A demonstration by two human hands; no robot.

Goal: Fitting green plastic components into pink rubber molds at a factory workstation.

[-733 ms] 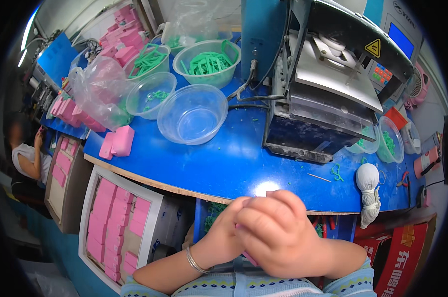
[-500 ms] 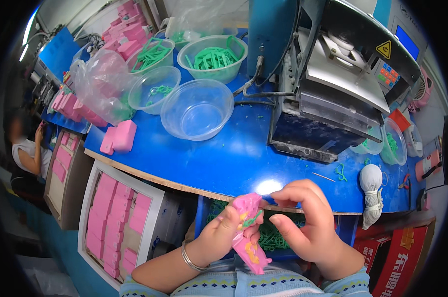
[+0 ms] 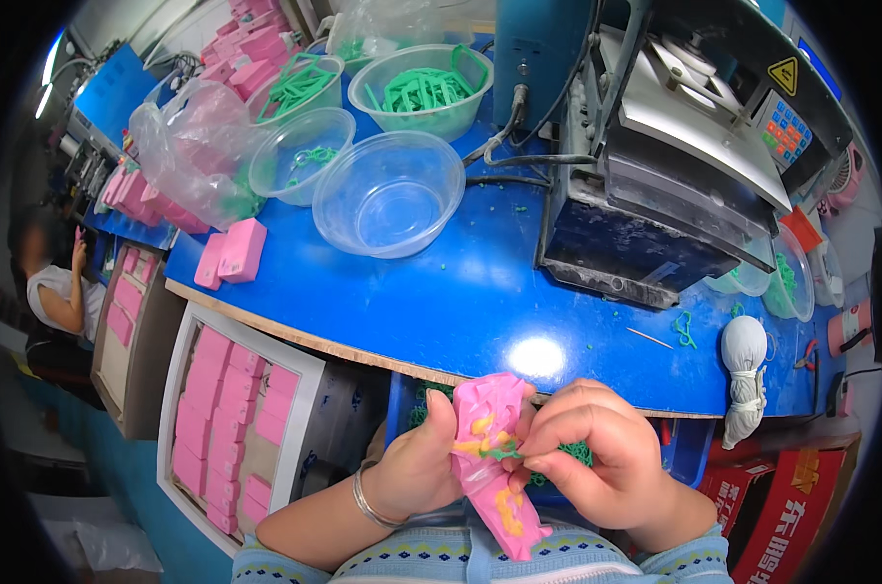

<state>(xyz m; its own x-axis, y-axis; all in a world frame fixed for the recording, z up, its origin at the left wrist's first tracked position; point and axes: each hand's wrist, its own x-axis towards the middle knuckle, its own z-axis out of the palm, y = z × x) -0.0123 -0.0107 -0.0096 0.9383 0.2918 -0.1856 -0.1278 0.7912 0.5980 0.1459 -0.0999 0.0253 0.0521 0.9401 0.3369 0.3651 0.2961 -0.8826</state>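
A pink rubber mold with yellow patches is spread apart in front of my body, its lower flap hanging down. My left hand grips it from the left, with the thumb along its edge and other fingers hidden behind. A small green wax piece lies across the mold's middle. My right hand pinches the right end of that piece between thumb and fingertips. Just beneath, partly covered by my hands, a blue drawer holds many green wax pieces.
On the blue table stand an empty clear bowl, a bowl of green sticks and a heavy machine. A white cloth pouch lies right. Pink molds fill a box at left. Another person sits far left.
My right hand has moved left and down onto the green wax piece and now pinches it. The mold is turned more toward me. The whole view has shifted slightly.
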